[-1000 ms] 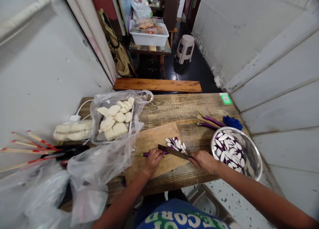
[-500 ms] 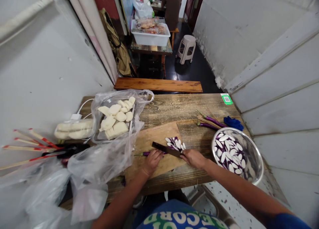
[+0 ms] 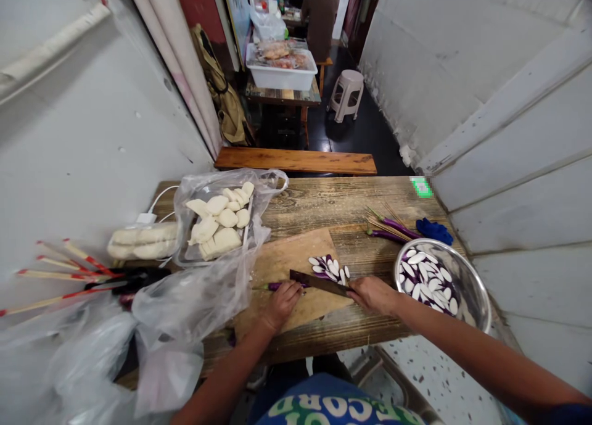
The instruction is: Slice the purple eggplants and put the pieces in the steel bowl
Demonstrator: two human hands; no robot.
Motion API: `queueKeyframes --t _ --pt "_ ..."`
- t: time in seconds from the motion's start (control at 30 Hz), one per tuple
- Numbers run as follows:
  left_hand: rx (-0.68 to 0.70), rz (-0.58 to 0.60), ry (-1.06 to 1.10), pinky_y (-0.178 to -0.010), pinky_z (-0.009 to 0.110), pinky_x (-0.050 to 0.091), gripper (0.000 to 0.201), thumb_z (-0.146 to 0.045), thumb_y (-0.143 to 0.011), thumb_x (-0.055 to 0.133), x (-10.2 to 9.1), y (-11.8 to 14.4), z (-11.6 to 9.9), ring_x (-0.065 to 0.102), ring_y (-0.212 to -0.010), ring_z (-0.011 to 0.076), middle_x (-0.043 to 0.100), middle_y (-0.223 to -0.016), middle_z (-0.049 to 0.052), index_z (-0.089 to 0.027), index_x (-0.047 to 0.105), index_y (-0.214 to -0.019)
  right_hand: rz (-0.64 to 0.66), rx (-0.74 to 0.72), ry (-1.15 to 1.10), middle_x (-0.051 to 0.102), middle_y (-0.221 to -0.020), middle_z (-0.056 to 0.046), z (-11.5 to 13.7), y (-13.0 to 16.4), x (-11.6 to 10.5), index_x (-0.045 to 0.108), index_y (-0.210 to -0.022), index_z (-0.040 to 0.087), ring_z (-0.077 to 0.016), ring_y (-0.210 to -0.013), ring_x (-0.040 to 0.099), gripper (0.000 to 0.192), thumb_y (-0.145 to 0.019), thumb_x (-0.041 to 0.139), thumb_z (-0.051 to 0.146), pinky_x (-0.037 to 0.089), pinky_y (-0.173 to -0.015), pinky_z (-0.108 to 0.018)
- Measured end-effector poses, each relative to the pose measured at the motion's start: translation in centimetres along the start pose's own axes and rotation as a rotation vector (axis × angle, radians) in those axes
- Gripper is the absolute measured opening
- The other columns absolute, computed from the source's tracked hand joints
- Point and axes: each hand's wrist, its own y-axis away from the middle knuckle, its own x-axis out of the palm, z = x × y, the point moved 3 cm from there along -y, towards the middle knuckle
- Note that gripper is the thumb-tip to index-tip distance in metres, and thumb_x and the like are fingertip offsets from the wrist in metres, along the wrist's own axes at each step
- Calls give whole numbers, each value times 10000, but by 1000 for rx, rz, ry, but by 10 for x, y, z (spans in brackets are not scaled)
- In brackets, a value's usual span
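Note:
My left hand (image 3: 283, 303) is closed over a thin purple eggplant (image 3: 274, 286), pressing it down on the wooden cutting board (image 3: 272, 259). Its green stem end points left. In my right hand (image 3: 374, 294) is the handle of a dark-bladed kitchen knife (image 3: 319, 282). The blade lies across the board, with its far end beside my left fingertips at the eggplant's cut end. Just beyond the blade is a small heap of white, purple-edged eggplant slices (image 3: 329, 267). To the right, a steel bowl (image 3: 483, 308) holds many more such slices.
Whole eggplants (image 3: 387, 235) with thin sticks lie behind the bowl, by a blue cloth (image 3: 433, 231). Left of the board, a plastic-covered tray holds pale cut pieces (image 3: 221, 218). Plastic bags (image 3: 189, 308) reach the board's left edge. A bench (image 3: 296, 160) stands beyond the table.
The knife and my right hand have shifted slightly right and down in view. A few slices now lie farther right, near the blade. My left hand keeps its hold on the eggplant.

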Motion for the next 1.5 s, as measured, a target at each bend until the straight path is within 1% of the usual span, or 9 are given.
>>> queueKeyframes --t 0.2,0.3,0.47,0.77,1.0,1.17,1.3,1.37,1.5 --pt "-7 -9 21 -878 377 493 264 -87 -879 387 -1 -2 1 489 -1055 207 597 -1046 86 -132 563 -1072 32 -4 36 655 -818 -132 11 -31 8 602 -854 127 -231 -743 620 342 -912 343 342 375 -607 -272" --pt "2 2 10 -871 372 497 248 -96 -883 386 -6 -5 -1 487 -1058 205 590 -1051 91 -133 575 -1039 5 8 5 653 -848 -143 16 -45 16 602 -876 120 -231 -774 616 348 -914 346 353 400 -651 -279" --pt "-16 39 -56 -845 396 499 202 -91 -865 437 -12 -7 -6 487 -1035 209 578 -1066 111 -110 588 -999 -76 94 -71 654 -851 -128 9 -33 20 592 -873 117 -223 -792 618 347 -926 318 325 404 -677 -272" --pt "-9 -61 -114 -833 361 500 255 -96 -890 373 -14 -3 -6 485 -1054 195 597 -1025 101 -110 600 -1006 -25 -39 -1 655 -819 -105 16 -13 3 589 -843 146 -216 -742 622 345 -921 311 334 381 -623 -274" --pt "-32 -84 -91 -857 347 493 250 -100 -891 380 -11 -1 -6 477 -1073 176 607 -1011 85 -122 603 -1000 31 -20 27 659 -826 -127 22 -29 1 607 -859 129 -234 -752 627 336 -906 348 337 391 -613 -274" --pt "-35 -25 -52 -871 359 483 279 -95 -894 355 -18 1 -1 464 -1092 190 606 -1045 103 -108 595 -1036 27 26 3 656 -866 -147 39 -50 10 606 -910 116 -252 -791 629 353 -911 332 339 413 -634 -282" --pt "-148 -12 -51 -876 386 467 294 -120 -897 354 -32 9 15 496 -1049 191 599 -1055 105 -137 581 -1083 -6 39 -29 656 -866 -135 38 -48 18 603 -908 121 -246 -797 629 355 -914 326 344 420 -651 -281" --pt "-162 -12 -35 -882 385 460 278 -126 -893 372 -35 15 19 513 -1015 183 606 -1026 95 -150 593 -1060 -19 37 -42 657 -861 -126 34 -44 20 602 -902 127 -240 -801 628 351 -915 329 347 419 -657 -276" --pt "-165 44 27 -899 382 449 236 -128 -876 434 -24 17 17 492 -1038 189 596 -1046 89 -145 594 -1049 -20 53 -54 659 -859 -115 24 -37 18 598 -892 136 -226 -801 627 341 -917 329 346 411 -661 -266"
